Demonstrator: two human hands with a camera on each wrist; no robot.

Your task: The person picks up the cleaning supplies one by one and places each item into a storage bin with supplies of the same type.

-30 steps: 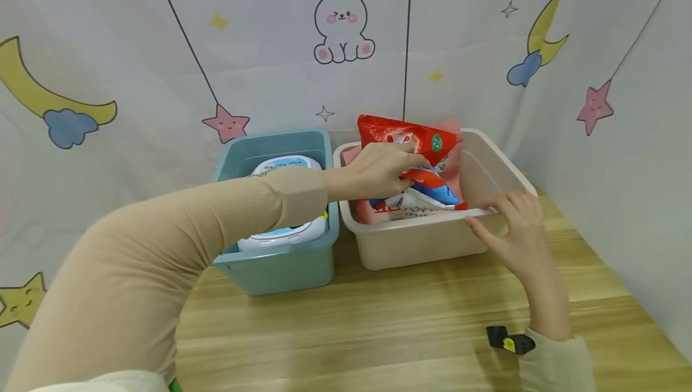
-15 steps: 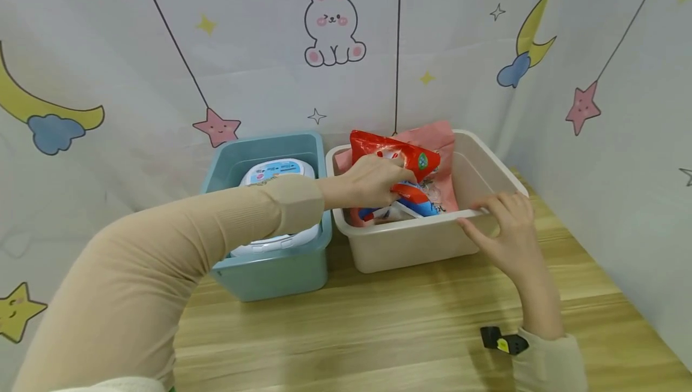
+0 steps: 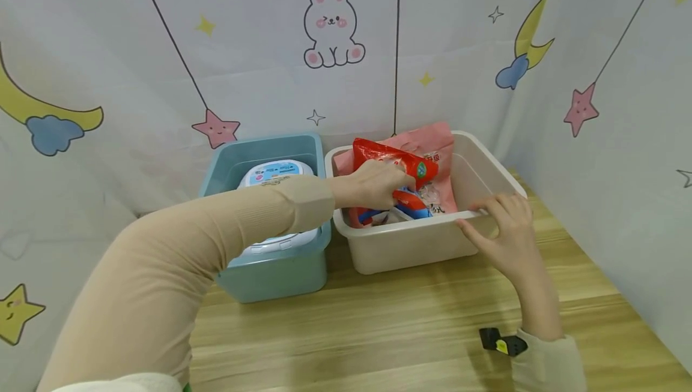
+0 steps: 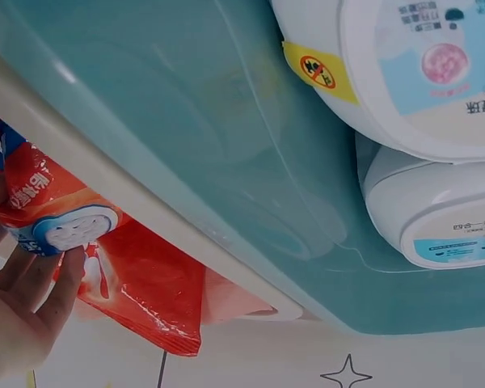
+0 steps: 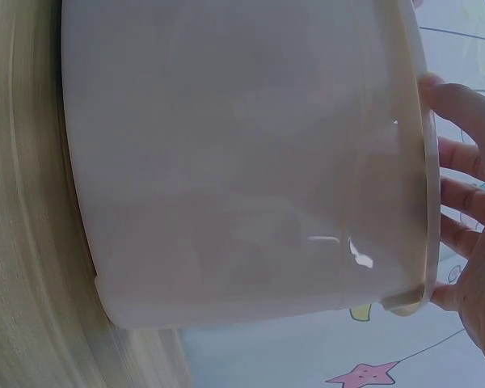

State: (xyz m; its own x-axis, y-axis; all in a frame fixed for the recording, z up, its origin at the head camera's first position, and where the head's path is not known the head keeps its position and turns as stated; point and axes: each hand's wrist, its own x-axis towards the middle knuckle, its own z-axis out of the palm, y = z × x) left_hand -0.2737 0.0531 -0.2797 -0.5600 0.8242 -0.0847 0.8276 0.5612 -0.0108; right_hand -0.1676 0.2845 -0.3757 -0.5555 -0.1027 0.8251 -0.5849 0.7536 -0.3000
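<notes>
In the head view my left hand (image 3: 375, 185) reaches into the white plastic bin (image 3: 413, 248) and grips a shiny red and blue plastic packet (image 3: 421, 167). The left wrist view shows its fingers bent against the packet's (image 4: 145, 275) printed side. A pink packet (image 3: 440, 152) stands behind it in the same bin. My right hand (image 3: 505, 233) holds the bin's front right rim, thumb outside and fingers over the edge. In the right wrist view that rim (image 5: 430, 202) sits between thumb and fingers. The bottom of the bin's contents is hidden.
A blue-green bin (image 3: 283, 278) stands to the left, with white tubs (image 3: 278, 170) inside, partly covered by my left sleeve. A black and yellow strap piece (image 3: 503, 342) is at my right cuff. Wooden tabletop (image 3: 346, 332) lies in front; a printed curtain (image 3: 259, 68) hangs behind.
My left hand has lowered the red and blue packet deeper into the white bin, and more of the pink packet shows. The right hand stays on the rim. The head view has shifted slightly.
</notes>
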